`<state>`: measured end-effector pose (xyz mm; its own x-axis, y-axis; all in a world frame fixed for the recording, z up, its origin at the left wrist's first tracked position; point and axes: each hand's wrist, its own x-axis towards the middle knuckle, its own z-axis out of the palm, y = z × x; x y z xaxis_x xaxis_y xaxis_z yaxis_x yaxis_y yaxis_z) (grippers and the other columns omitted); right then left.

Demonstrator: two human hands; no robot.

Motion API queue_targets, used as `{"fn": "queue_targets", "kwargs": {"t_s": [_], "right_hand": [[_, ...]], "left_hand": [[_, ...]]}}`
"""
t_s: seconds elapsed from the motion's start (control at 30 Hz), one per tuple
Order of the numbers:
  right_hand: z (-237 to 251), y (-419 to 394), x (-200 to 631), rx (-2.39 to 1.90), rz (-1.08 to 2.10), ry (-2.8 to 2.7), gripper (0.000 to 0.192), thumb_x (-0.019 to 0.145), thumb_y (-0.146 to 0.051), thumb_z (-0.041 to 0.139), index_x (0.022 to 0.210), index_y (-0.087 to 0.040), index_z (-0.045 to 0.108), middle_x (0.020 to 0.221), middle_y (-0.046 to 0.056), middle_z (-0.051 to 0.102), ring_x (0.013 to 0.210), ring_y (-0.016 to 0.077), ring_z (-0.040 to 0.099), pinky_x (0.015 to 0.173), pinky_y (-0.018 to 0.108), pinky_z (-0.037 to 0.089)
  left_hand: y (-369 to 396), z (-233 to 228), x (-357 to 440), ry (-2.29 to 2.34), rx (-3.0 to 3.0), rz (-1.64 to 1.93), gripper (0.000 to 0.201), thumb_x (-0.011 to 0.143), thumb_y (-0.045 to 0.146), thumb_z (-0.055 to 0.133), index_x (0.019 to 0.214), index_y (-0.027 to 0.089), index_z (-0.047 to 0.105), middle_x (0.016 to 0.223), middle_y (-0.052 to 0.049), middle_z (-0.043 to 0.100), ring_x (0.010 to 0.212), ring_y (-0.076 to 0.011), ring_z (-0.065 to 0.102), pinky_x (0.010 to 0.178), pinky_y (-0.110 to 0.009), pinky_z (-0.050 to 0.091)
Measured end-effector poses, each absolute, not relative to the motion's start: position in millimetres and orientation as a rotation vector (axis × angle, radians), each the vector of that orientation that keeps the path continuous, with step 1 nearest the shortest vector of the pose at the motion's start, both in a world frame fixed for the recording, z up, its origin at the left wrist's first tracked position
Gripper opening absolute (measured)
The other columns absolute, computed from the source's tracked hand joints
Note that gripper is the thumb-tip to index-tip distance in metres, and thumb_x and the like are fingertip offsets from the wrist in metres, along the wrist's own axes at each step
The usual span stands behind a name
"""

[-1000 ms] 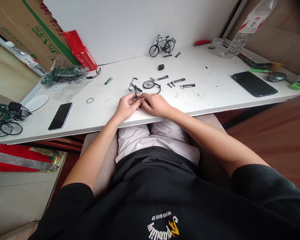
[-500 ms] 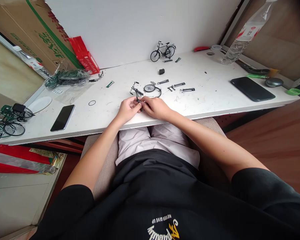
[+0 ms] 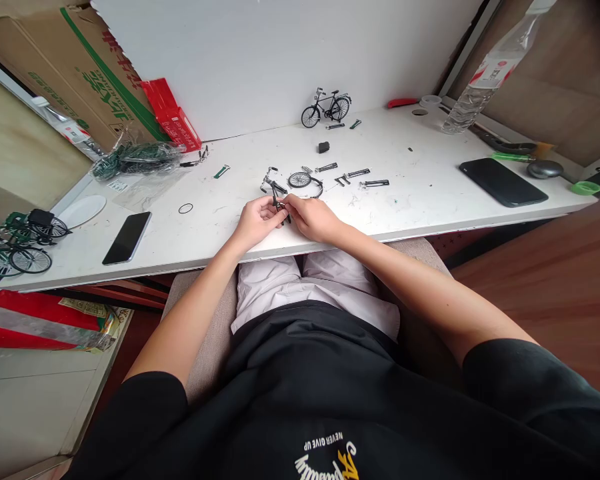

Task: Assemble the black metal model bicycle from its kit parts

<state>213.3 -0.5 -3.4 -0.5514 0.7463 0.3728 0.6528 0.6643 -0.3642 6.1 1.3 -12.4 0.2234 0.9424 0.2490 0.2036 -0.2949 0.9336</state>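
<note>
Close to the front edge of the white table, my left hand (image 3: 258, 219) is closed on a dark model bicycle frame (image 3: 276, 194), mostly hidden by the fingers. My right hand (image 3: 313, 217) pinches at the same frame from the right; any small part between its fingertips is too small to tell. Just beyond the fingers are small silver-and-black handlebars (image 3: 269, 175); whether they join the frame I cannot tell. Past my right hand lies a spoked wheel (image 3: 299, 179) with a curved black mudguard (image 3: 318, 189). Several slim black parts (image 3: 375, 183) lie to its right.
A complete black model bicycle (image 3: 327, 109) stands at the back wall. Green model bicycles (image 3: 23, 243) and a phone (image 3: 127, 237) are at left, with a bagged bundle (image 3: 140, 157) behind. A black phone-like slab (image 3: 503, 181) and water bottle (image 3: 497, 70) are at right.
Both hands stay together at the frame, with slight finger movement and a small shift of the held piece. The whole view has shifted slightly; the loose parts lie as before.
</note>
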Motion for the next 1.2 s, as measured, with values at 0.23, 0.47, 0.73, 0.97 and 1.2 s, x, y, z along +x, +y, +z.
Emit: {"fn": "queue_targets", "kwargs": {"t_s": [0.23, 0.47, 0.73, 0.97, 1.2], "right_hand": [[-2.8, -1.0, 213.5, -1.054, 0.244, -2.349, 0.036, 0.115, -0.03, 0.03, 0.13, -0.016, 0.059, 0.107, 0.017, 0.082, 0.086, 0.0332, 0.071, 0.07, 0.037, 0.042], [-1.8, -3.2, 214.2, -1.028, 0.268, -2.308, 0.041, 0.116, -0.032, 0.028, 0.144, -0.016, 0.054, 0.12, 0.017, 0.082, 0.093, 0.0327, 0.075, 0.075, 0.037, 0.046], [4.4, -8.6, 213.8, -1.063, 0.282, -2.226, 0.04, 0.114, -0.029, 0.029, 0.144, -0.018, 0.051, 0.11, 0.013, 0.081, 0.083, 0.0303, 0.073, 0.07, 0.035, 0.045], [-1.3, -3.5, 214.0, -0.987, 0.229, -2.191, 0.037, 0.11, -0.018, 0.035, 0.137, -0.021, 0.06, 0.125, 0.012, 0.078, 0.09, 0.0273, 0.071, 0.07, 0.032, 0.043], [2.1, -7.8, 211.2, -1.136, 0.157, -2.067, 0.033, 0.112, -0.025, 0.041, 0.126, -0.021, 0.07, 0.117, 0.013, 0.072, 0.092, 0.0266, 0.066, 0.073, 0.034, 0.045]], "left_hand": [[2.5, -11.3, 6.7, 1.059, 1.613, 1.168, 0.038, 0.083, 0.034, 0.092, 0.111, 0.016, 0.075, 0.083, -0.002, 0.072, 0.067, -0.0137, 0.073, 0.067, -0.024, 0.061], [2.8, -10.3, 5.9, 1.065, 1.59, 1.194, 0.038, 0.084, 0.037, 0.091, 0.111, 0.016, 0.073, 0.083, -0.001, 0.072, 0.068, -0.0135, 0.073, 0.069, -0.025, 0.061], [3.8, -9.1, 4.7, 1.082, 1.557, 1.225, 0.039, 0.085, 0.038, 0.091, 0.114, 0.016, 0.077, 0.093, -0.004, 0.076, 0.067, -0.0121, 0.073, 0.067, -0.025, 0.058], [7.3, -16.0, 1.7, 1.082, 1.508, 1.265, 0.049, 0.079, 0.041, 0.096, 0.119, 0.016, 0.084, 0.082, -0.003, 0.075, 0.066, -0.0138, 0.072, 0.069, -0.028, 0.058], [3.5, -8.5, 2.6, 1.038, 1.489, 1.325, 0.053, 0.07, 0.048, 0.101, 0.111, 0.017, 0.088, 0.082, -0.005, 0.078, 0.064, -0.0145, 0.07, 0.065, -0.029, 0.056]]}}
